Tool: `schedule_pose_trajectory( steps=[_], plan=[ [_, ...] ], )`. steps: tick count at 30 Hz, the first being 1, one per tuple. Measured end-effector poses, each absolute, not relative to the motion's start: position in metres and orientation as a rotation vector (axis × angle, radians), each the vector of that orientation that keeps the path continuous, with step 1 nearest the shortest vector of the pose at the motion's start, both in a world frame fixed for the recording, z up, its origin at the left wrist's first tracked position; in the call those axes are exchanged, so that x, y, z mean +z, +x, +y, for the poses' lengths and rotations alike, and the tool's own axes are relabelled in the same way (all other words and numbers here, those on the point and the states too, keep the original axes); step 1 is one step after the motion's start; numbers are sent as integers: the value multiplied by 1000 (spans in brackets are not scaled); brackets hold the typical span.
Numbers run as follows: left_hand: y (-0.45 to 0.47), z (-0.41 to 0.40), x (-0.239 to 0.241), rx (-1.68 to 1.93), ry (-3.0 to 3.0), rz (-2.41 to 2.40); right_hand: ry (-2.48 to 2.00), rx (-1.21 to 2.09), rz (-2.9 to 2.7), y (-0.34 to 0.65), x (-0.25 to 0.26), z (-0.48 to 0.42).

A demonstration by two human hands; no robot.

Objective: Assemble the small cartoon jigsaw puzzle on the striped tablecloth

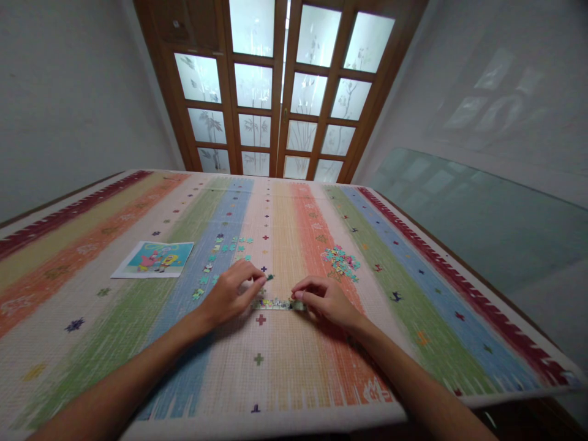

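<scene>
Left hand (237,289) pinches a piece (270,277); right hand (331,301), apart from it, is at a joined strip (278,304), grip unclear. Scattered pieces (225,248) and a heap (340,262) lie unjoined.

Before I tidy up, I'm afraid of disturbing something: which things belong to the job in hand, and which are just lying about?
Likely in use:
Row of puzzle pieces
Loose pieces at left
Heap of pieces at right
Printed picture, probably a guide

Just there:
Striped tablecloth
Glazed doors
</scene>
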State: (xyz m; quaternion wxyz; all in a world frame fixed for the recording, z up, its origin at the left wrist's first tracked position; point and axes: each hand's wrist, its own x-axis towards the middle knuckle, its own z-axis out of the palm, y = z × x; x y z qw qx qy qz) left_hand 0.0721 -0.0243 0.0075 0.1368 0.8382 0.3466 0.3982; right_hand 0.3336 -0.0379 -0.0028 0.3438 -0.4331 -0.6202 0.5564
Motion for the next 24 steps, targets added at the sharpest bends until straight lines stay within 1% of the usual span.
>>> schedule_pose_trajectory(
  steps=[2, 6, 8, 16, 24],
  plan=[
    [51, -9, 12, 1178, 2372, 1234, -1155, 1431, -1627, 336, -4, -37],
    [11, 15, 12, 1008, 2309, 1623, -1159, 1390, -1664, 339, -6, -35],
    [0, 21, 9, 923, 2310, 1722, -1153, 1389, -1671, 339, -7, -35],
    [-1, 26, -1, 824, 2370, 1759, -1168, 1375, -1679, 339, -5, -36],
    [-11, 30, 3, 869, 2339, 1814, -1169, 1366, -1673, 340, -5, -35]
  ],
)
